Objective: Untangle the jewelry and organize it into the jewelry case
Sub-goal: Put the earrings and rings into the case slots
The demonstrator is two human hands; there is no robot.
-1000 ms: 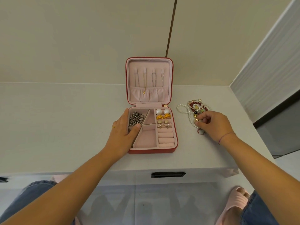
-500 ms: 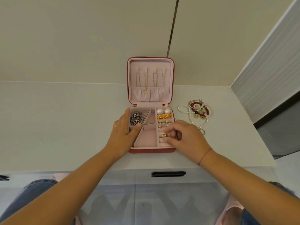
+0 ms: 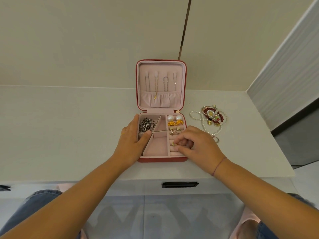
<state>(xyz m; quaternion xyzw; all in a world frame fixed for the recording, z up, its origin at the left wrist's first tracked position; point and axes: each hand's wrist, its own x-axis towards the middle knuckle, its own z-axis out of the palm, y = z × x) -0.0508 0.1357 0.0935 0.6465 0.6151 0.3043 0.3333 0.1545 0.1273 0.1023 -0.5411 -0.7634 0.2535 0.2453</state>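
The right hand (image 3: 198, 146) fingers (image 3: 181, 139) pinch a gold ring (image 3: 174, 144) at the jewelry case (image 3: 161, 159) rolls; left hand (image 3: 131, 138) lies flat.

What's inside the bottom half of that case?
A dark chain at back left; pearls, gold earrings and crosses on the right; a gold ring pinched by the right hand. That hand hides part of the ring rolls.

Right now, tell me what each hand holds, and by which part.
The right hand pinches a gold ring by its edge, between thumb and forefinger, over the case. The left hand lies flat on the case, gripping nothing.
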